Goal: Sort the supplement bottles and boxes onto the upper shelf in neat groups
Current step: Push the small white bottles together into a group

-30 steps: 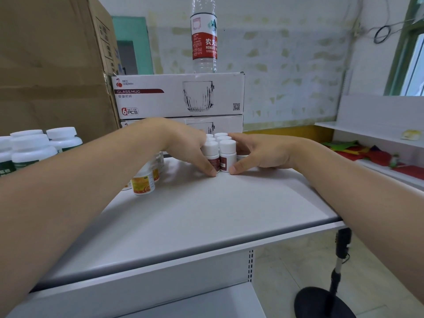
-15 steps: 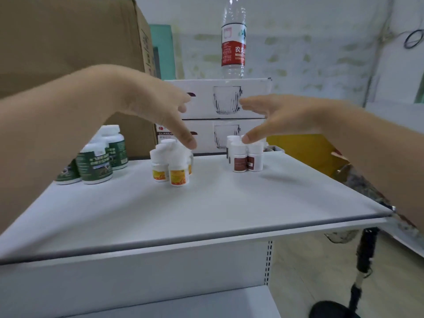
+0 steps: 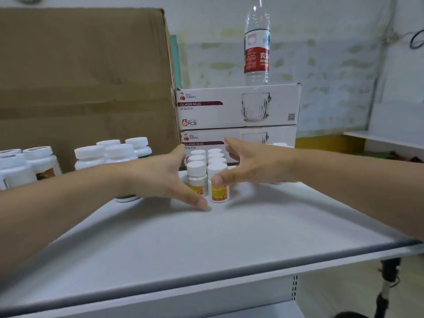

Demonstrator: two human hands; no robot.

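- Head view: two files of small white-capped plastic bottles with orange-yellow labels point(image 3: 207, 171) stand upright toward the back of the flat white metal upper shelf point(image 3: 206, 244), just in front of the stacked white glass-mug cartons point(image 3: 238, 109).
- Left hand point(image 3: 160, 180) lies along the left flank of the block and right hand point(image 3: 257, 166) along the right flank. Judged purpose: to press the two files together and square them so they read as one neat group.
- Grip, left: fingers straight, palm facing the bottles, thumb tip low by the shelf just in front of the front-left bottle. Nothing is enclosed. Contact with the flank is likely but partly hidden.
- Grip, right: hand spread wide, fingers straight toward the back of the file, thumb pad on the front-right bottle below its cap. It is pressing, not lifting.
- Larger white-lidded plastic jars point(image 3: 114, 152) form a separate group to the left, in front of the big brown cardboard carton point(image 3: 85, 76).
- Clear plastic water bottle with red label point(image 3: 257, 47) stands on top of the cartons and is judged no part of the sort.
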